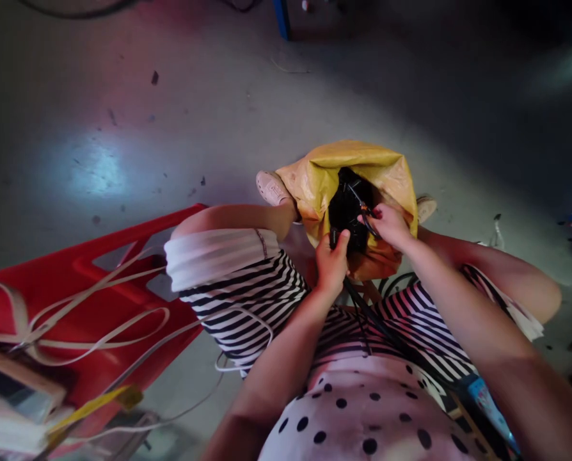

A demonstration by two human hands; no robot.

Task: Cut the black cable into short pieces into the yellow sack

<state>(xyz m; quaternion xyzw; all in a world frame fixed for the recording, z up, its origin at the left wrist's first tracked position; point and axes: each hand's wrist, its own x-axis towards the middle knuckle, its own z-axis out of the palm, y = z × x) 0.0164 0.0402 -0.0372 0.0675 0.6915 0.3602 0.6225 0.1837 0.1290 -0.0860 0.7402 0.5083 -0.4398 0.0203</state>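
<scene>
One polka-dot top [363, 416], two hands [360, 246] on one black cable bundle [346, 208], one yellow sack [315, 179].

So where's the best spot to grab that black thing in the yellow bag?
Probably the lower end of the black device, from the near side, where the left hand already pinches it. That end sticks out of the yellow bag's open mouth; the rest sits deep inside, with wires the right hand holds.
</scene>
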